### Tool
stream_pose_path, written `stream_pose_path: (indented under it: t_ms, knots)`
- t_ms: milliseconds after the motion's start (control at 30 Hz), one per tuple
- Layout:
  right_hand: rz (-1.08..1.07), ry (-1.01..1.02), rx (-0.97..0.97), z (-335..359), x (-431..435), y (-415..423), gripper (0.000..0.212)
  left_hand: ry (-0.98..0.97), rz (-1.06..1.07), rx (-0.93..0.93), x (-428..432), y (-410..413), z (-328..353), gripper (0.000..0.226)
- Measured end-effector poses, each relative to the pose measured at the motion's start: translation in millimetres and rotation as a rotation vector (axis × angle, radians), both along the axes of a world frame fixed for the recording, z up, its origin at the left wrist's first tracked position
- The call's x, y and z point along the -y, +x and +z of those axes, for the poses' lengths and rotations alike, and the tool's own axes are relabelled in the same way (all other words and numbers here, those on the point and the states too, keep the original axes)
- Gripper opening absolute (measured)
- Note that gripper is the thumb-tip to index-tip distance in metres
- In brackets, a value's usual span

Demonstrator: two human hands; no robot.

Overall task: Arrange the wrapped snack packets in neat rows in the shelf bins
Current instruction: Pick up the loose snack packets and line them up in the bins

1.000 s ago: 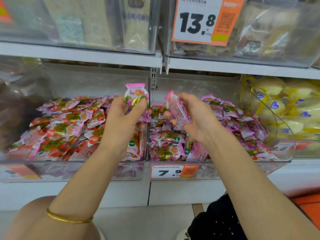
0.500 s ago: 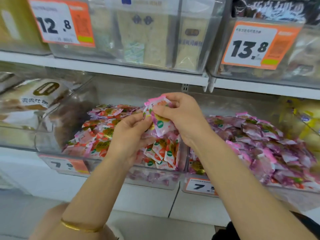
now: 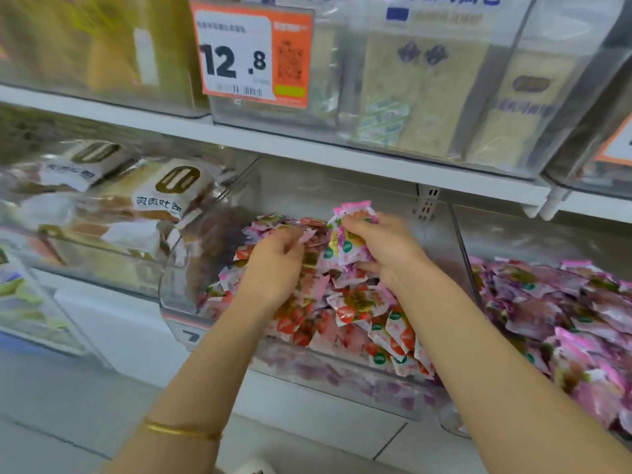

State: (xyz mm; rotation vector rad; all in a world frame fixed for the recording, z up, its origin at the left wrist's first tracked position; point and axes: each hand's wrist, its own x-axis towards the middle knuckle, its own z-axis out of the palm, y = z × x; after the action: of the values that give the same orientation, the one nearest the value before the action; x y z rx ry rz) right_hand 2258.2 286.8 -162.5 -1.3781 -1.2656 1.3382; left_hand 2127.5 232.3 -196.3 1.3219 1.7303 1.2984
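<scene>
1. Half a second before, both hands were close together over the middle bin (image 3: 172, 285), on one bunch. By this moment the left hand (image 3: 273, 265) had moved off toward the left side of the middle bin. The right hand (image 3: 386, 251) had the bunch all by itself.
2. The right hand was up over the back of the middle bin. Its fingers and thumb were wrapped around the bunch of packets (image 3: 345, 241), which stood up with the pink ends on top.
3. The left hand was low on top of the heap in the middle bin. Its fingers were bent down onto the packets. A pink corner poked out by the fingertips, but I could not tell if they pinched it.
4. The strawberry packets (image 3: 355, 306) filled the middle bin. At its front right corner a short row (image 3: 400, 350) stood on end, side by side. The others lay in a messy heap.
5. The purple packets (image 3: 547, 302) lay in the bin just right of the middle bin. The bread bags (image 3: 164, 196) sat in the bin just left of it. The price tag (image 3: 253, 56) hung up above it.
6. I think the step was making rows: picking up loose packets and standing them together. Most of the heap was still loose, so lots was left to do.
7. The next move likely called for a clear spot by the row, then setting the bunch down upright, gently, so the shiny packets would not slip over.
</scene>
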Motion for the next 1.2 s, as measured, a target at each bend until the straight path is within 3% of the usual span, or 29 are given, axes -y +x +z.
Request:
stream_pose_path:
  t_ms: [100, 167, 267, 367, 467, 533, 600, 667, 733, 900, 1000, 1067, 1200]
  knots:
    - [-0.121, -0.028, -0.034, -1, -12, 2, 0.012, -0.067, -0.117, -0.602, -35, -15, -9, 0.043]
    - [-0.136, -0.037, -0.03, -7, -17, 3, 0.008, -0.174, -0.21, -0.768, -51, -16, -18, 0.054]
    - [-0.157, -0.046, -0.043, -15, -17, 7, 0.01, -0.266, -0.287, -0.868, -57, -14, -29, 0.059]
    - [-0.176, -0.042, -0.111, -17, -12, 13, 0.009, -0.246, -0.405, -0.862, -44, -12, -19, 0.054]
    - [-0.181, 0.0, -0.161, -15, -6, 21, 0.007, -0.216, -0.538, -0.571, -25, -9, 2, 0.046]
    - [-0.178, 0.021, -0.193, -10, 0, 25, 0.009, -0.169, -0.513, -0.447, -21, -9, 10, 0.043]
    - [-0.172, 0.029, -0.212, -8, 5, 30, 0.007, -0.142, -0.437, -0.612, -26, -11, 7, 0.046]
    - [-0.168, 0.028, -0.224, -6, 8, 34, 0.005, -0.236, -0.432, -0.819, -30, -8, 0, 0.054]
    - [-0.175, 0.038, -0.226, -6, 9, 38, 0.006, -0.334, -0.485, -0.9, -28, 2, -7, 0.06]
    - [-0.168, 0.056, -0.257, -4, 14, 43, 0.007, -0.234, -0.632, -0.856, -14, 29, -4, 0.057]
    - [-0.176, 0.062, -0.269, -4, 14, 43, 0.007, -0.129, -0.474, -0.842, -21, 18, -5, 0.058]
    - [-0.181, 0.061, -0.263, -4, 15, 43, 0.006, -0.199, -0.351, -0.924, -31, 7, -10, 0.064]
    - [-0.202, 0.066, -0.253, -7, 16, 44, 0.007, -0.344, -0.427, -0.874, -35, 10, -19, 0.067]
